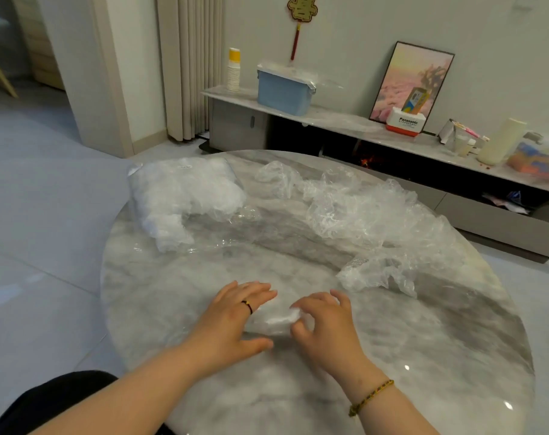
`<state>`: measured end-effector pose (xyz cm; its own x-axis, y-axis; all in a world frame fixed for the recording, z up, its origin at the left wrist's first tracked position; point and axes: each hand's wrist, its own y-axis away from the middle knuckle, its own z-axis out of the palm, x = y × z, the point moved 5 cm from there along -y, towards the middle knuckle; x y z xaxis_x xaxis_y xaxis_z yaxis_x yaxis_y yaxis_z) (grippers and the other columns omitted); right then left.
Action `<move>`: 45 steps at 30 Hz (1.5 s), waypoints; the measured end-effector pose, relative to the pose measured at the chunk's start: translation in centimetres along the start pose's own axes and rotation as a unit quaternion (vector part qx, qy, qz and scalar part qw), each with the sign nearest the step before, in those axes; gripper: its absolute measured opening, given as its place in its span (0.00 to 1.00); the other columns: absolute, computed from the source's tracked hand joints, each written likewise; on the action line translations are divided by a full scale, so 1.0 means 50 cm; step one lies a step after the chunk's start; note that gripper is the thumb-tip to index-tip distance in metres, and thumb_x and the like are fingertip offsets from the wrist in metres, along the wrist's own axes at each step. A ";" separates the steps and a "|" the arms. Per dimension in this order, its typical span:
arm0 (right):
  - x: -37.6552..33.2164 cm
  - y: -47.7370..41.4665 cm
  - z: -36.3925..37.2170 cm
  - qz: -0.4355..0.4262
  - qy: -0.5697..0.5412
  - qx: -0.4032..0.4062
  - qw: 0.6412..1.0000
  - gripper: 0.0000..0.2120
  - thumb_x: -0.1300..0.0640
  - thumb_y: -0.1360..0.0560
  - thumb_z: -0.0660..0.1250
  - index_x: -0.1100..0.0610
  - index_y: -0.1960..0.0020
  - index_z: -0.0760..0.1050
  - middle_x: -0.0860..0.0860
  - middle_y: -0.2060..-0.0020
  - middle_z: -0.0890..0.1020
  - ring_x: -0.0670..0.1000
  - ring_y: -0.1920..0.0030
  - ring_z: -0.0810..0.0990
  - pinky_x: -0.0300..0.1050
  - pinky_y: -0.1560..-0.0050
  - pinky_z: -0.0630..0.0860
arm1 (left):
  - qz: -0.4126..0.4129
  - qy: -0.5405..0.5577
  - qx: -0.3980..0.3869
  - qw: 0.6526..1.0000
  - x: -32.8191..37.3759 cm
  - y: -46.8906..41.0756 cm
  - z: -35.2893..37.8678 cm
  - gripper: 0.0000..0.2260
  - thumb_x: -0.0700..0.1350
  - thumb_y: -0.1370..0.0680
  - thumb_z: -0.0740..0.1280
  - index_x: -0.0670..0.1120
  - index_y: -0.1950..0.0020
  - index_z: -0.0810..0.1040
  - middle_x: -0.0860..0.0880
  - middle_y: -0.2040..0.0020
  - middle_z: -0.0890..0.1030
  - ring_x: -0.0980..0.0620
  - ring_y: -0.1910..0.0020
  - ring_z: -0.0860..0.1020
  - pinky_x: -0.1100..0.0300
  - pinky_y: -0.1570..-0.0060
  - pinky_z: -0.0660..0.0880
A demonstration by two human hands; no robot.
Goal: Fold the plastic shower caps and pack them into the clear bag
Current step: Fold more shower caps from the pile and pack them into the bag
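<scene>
A small folded shower cap [277, 320] of clear plastic lies on the marble table between my hands. My left hand [235, 315] presses flat on its left side with straight fingers. My right hand [324, 324] pinches its right end with curled fingers. The clear bag [182, 193], filled with white folded caps, lies at the table's far left with its mouth towards me. Loose crumpled caps [361, 211] are heaped at the far right, and one more cap [376, 274] lies just right of my hands.
The round marble table [204, 271] drops off to tiled floor on the left. Behind it runs a low cabinet with a blue box [284, 92], stacked cups [234, 70], a framed picture [411, 83] and other clutter.
</scene>
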<state>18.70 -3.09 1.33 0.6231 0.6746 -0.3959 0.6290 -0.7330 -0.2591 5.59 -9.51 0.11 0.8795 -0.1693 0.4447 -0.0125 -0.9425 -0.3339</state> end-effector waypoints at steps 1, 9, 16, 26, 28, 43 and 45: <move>-0.011 -0.008 0.002 0.028 -0.073 -0.026 0.997 0.19 0.44 0.38 0.49 0.47 0.62 0.77 0.41 0.66 0.77 0.40 0.59 0.72 0.37 0.42 0.59 | -0.014 0.030 0.018 0.999 -0.003 -0.002 -0.005 0.26 0.63 0.36 0.61 0.51 0.43 0.75 0.55 0.49 0.80 0.58 0.44 0.70 0.66 0.38 0.57; -0.092 -0.081 0.070 0.160 -0.482 -0.156 0.847 0.25 0.47 0.36 0.72 0.58 0.44 0.76 0.50 0.49 0.82 0.46 0.47 0.80 0.39 0.46 0.76 | -0.284 0.369 0.075 0.882 -0.101 0.003 -0.062 0.10 0.36 0.27 0.70 0.50 0.64 0.77 0.62 0.75 0.79 0.69 0.72 0.76 0.75 0.68 0.69; -0.115 -0.197 0.128 0.301 -0.560 -0.062 0.769 0.08 0.68 0.24 0.61 0.60 0.58 0.76 0.57 0.64 0.79 0.53 0.66 0.77 0.41 0.67 0.73 | -0.312 0.229 0.187 0.903 -0.197 0.004 -0.146 0.15 0.57 0.39 0.62 0.52 0.58 0.80 0.57 0.63 0.76 0.59 0.64 0.71 0.69 0.58 0.65; -0.168 -0.290 0.179 0.356 -0.456 -0.292 0.762 0.09 0.67 0.22 0.58 0.61 0.61 0.68 0.54 0.70 0.71 0.44 0.86 0.68 0.31 0.85 0.61 | -0.494 -0.064 0.076 0.864 -0.302 0.031 -0.173 0.22 0.51 0.19 0.53 0.52 0.25 0.56 0.50 0.23 0.44 0.49 0.25 0.50 0.54 0.29 0.48; -0.186 -0.302 0.176 0.320 -0.423 -0.331 0.780 0.08 0.66 0.22 0.58 0.61 0.61 0.69 0.53 0.75 0.72 0.44 0.86 0.67 0.30 0.85 0.58 | -0.493 -0.062 0.067 0.865 -0.307 0.029 -0.167 0.24 0.49 0.19 0.54 0.50 0.24 0.52 0.51 0.23 0.47 0.50 0.27 0.58 0.56 0.32 0.56; -0.246 -0.384 0.198 0.207 -0.406 -0.267 0.849 0.12 0.65 0.21 0.53 0.54 0.59 0.69 0.52 0.70 0.70 0.45 0.77 0.69 0.32 0.80 0.62 | -0.463 0.100 0.115 0.873 -0.291 0.014 -0.150 0.35 0.31 0.24 0.55 0.54 0.24 0.44 0.62 0.25 0.46 0.54 0.69 0.69 0.67 0.74 0.62; -0.249 -0.389 0.211 0.213 -0.356 -0.292 0.862 0.12 0.63 0.21 0.51 0.55 0.60 0.67 0.52 0.71 0.69 0.44 0.85 0.67 0.28 0.82 0.59 | -0.466 0.100 0.105 0.873 -0.290 0.012 -0.147 0.36 0.31 0.24 0.56 0.54 0.24 0.43 0.63 0.25 0.45 0.54 0.70 0.68 0.67 0.74 0.62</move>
<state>-6.21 1.85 2.02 0.5434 -0.0212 -0.8392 0.6698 -0.5917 0.4487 -10.67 -9.76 -0.42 0.3607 0.5756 0.7338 0.7701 -0.6276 0.1138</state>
